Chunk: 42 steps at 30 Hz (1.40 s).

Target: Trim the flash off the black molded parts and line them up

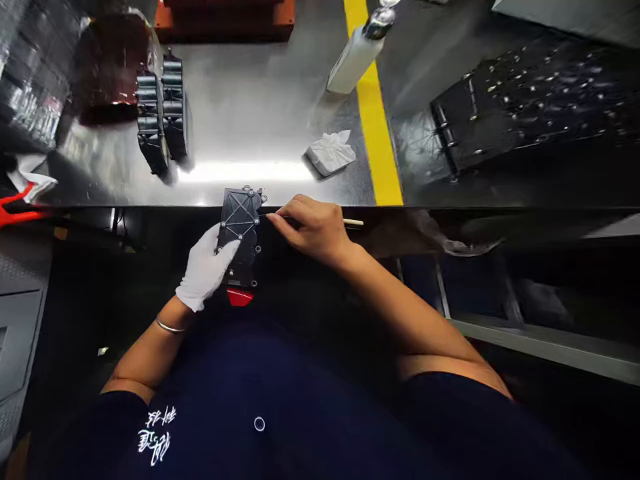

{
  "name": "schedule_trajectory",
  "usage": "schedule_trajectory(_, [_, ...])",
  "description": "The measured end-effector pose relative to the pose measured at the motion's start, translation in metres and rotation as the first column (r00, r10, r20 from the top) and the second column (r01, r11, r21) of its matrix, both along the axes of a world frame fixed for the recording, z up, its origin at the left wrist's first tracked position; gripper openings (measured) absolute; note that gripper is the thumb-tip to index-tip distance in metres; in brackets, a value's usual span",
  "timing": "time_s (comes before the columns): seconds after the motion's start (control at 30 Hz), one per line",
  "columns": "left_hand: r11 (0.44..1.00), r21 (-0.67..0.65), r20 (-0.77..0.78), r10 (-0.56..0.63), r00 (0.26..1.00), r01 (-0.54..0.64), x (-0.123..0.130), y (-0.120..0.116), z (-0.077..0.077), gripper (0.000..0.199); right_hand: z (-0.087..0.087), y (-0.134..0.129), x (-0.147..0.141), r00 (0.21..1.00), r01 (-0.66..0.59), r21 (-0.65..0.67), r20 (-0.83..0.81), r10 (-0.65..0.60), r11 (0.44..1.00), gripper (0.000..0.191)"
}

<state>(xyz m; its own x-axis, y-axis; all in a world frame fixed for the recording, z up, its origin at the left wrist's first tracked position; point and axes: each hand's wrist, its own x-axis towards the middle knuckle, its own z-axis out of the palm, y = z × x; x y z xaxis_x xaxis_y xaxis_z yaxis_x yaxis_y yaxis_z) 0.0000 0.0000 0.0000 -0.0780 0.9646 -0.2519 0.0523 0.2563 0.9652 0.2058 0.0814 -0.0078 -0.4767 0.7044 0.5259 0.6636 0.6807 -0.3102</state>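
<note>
A black rectangular part (241, 223) with crossed ribs and small round holes stands out in front of the bench edge. My left hand (206, 267), in a white glove, grips its left side with the thumb across its face. To the right of the part is my bare right hand (317, 228), its fingers pinched on a thin tool. The tool's pale handle (353, 222) sticks out behind the hand, and its fine tip points at the part's right edge. Whether the tip touches the part cannot be made out. A red piece (240, 297) shows just below the part.
On the metal bench (240, 87) stand two black ribbed parts (163, 113), a white bottle (356, 59) and a pack of tissues (332, 153). A yellow stripe (379, 133) crosses it. Many black parts (530, 100) lie right; an orange-red block (225, 23) is at the back. Red handles (20, 205) show left.
</note>
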Motion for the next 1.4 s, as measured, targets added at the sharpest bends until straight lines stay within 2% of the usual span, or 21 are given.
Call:
schedule_trajectory(0.3, [1.0, -0.001, 0.039, 0.007, 0.999, -0.007, -0.001, 0.0, -0.002, 0.041, -0.002, 0.003, 0.0, 0.999, 0.036, -0.129, 0.017, -0.034, 0.991, 0.032])
schedule_trajectory(0.5, [1.0, 0.016, 0.047, 0.007, 0.999, -0.008, 0.0, 0.0, -0.003, 0.04, -0.004, 0.004, 0.003, 0.996, -0.028, -0.21, -0.086, 0.011, 0.977, 0.029])
schedule_trajectory(0.6, [1.0, 0.015, 0.033, 0.016, 0.999, -0.017, 0.0, 0.0, -0.005, 0.041, -0.006, 0.0, 0.004, 0.994, -0.02, -0.25, -0.107, -0.007, 0.968, 0.028])
schedule_trajectory(0.77, [1.0, 0.013, 0.029, 0.023, 0.999, -0.024, 0.0, -0.001, -0.007, 0.042, -0.008, -0.016, 0.0, 0.987, 0.077, -0.236, -0.12, -0.107, 0.969, 0.028])
schedule_trajectory(0.93, [0.999, 0.038, -0.011, 0.036, 0.999, -0.035, 0.006, -0.002, -0.009, 0.04, -0.008, -0.041, -0.019, 0.955, 0.27, -0.15, -0.086, -0.285, 0.951, 0.03])
schedule_trajectory(1.03, [0.998, 0.054, -0.029, 0.042, 0.999, -0.041, 0.006, -0.001, -0.01, 0.041, -0.006, -0.049, -0.028, 0.949, 0.284, -0.192, -0.086, -0.305, 0.939, 0.03])
schedule_trajectory(1.1, [0.998, 0.064, -0.061, 0.008, 0.998, -0.005, 0.0, -0.001, -0.007, 0.042, -0.002, -0.046, -0.026, 0.948, 0.231, -0.278, -0.15, -0.28, 0.932, 0.029])
schedule_trajectory(1.17, [0.986, 0.056, -0.105, -0.151, 0.983, 0.157, -0.012, -0.001, 0.0, 0.043, 0.006, -0.037, -0.018, 0.926, 0.185, -0.376, -0.242, -0.289, 0.908, 0.027])
schedule_trajectory(1.2, [0.958, 0.041, -0.13, -0.277, 0.952, 0.285, -0.019, -0.002, 0.005, 0.044, 0.011, -0.031, -0.013, 0.914, 0.154, -0.44, -0.278, -0.297, 0.885, 0.027])
schedule_trajectory(1.23, [0.904, 0.024, -0.153, -0.419, 0.895, 0.427, -0.027, -0.003, 0.011, 0.045, 0.015, -0.025, -0.007, 0.913, 0.098, -0.522, -0.292, -0.286, 0.847, 0.032])
schedule_trajectory(1.27, [0.836, 0.003, -0.187, -0.539, 0.821, 0.549, -0.034, -0.004, 0.017, 0.047, 0.02, -0.02, -0.002, 0.929, 0.011, -0.623, -0.284, -0.238, 0.782, 0.037])
schedule_trajectory(1.3, [0.766, -0.018, -0.216, -0.631, 0.745, 0.643, -0.041, -0.006, 0.023, 0.048, 0.024, -0.016, 0.002, 0.951, -0.096, -0.727, -0.268, -0.153, 0.68, 0.042])
schedule_trajectory(1.33, [0.714, -0.038, -0.25, -0.684, 0.686, 0.699, -0.048, -0.008, 0.028, 0.048, 0.026, -0.014, 0.005, 0.964, -0.192, -0.816, -0.261, -0.051, 0.545, 0.044])
schedule_trajectory(1.37, [0.7, -0.041, -0.297, -0.69, 0.66, 0.713, -0.054, -0.01, 0.031, 0.046, 0.027, -0.013, 0.008, 0.963, -0.255, -0.875, -0.267, 0.028, 0.412, 0.044])
schedule_trajectory(1.4, [0.733, -0.02, -0.358, -0.64, 0.68, 0.68, -0.06, -0.012, 0.032, 0.044, 0.026, -0.014, 0.009, 0.958, -0.284, -0.905, -0.282, 0.054, 0.318, 0.044])
